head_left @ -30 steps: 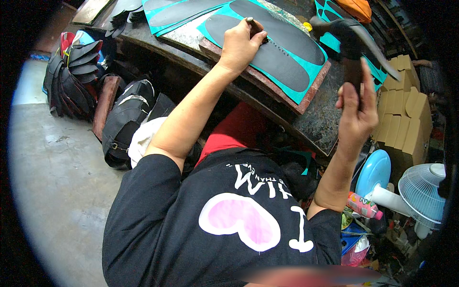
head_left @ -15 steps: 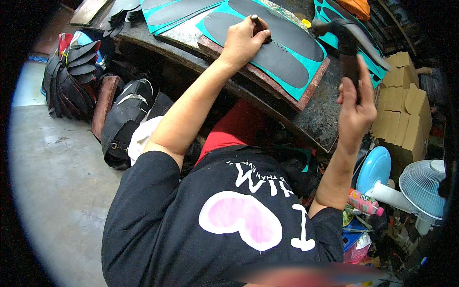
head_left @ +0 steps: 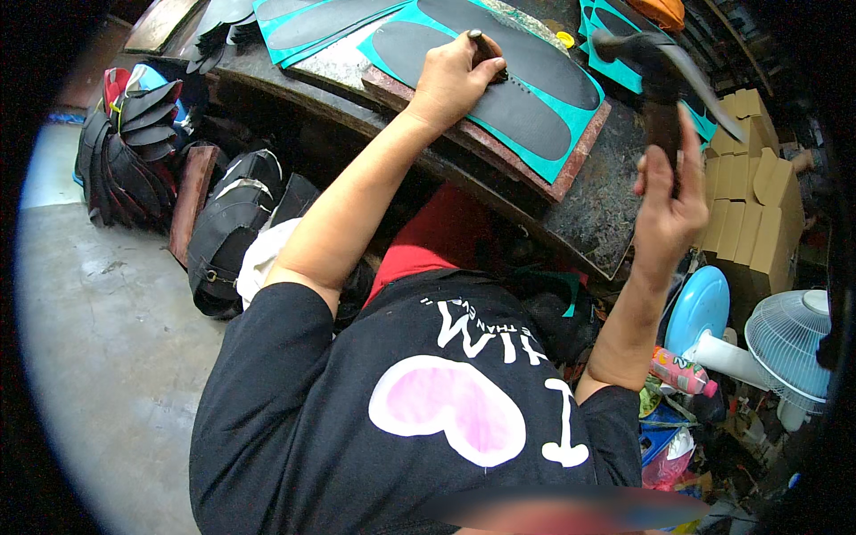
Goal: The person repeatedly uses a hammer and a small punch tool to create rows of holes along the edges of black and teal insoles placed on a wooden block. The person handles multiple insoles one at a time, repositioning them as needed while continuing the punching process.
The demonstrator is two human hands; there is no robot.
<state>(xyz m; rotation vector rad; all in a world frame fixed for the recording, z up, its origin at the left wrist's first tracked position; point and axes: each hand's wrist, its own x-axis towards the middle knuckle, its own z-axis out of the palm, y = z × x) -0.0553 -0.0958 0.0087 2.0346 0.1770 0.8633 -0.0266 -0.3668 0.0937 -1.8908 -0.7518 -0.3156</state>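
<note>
My left hand is closed around a dark, rod-like punch, its lower end against a black sole-shaped piece. A row of small marks runs across the black surface beside the punch. Under the black shapes lies a teal sheet, which rests on a reddish stone slab on the bench. To the right of the slab, my right hand grips a hammer by its dark handle. The hammer's curved metal head is up in the air, apart from the punch.
More teal sheets with black shapes lie at the bench's far left. Others sit at the far right, near a small yellow item. Cardboard boxes, a fan and a pink bottle stand right. Black cut pieces hang left.
The hammer in my right hand has shifted a little to the right. My left hand keeps the punch at nearly the same place on the black piece.
</note>
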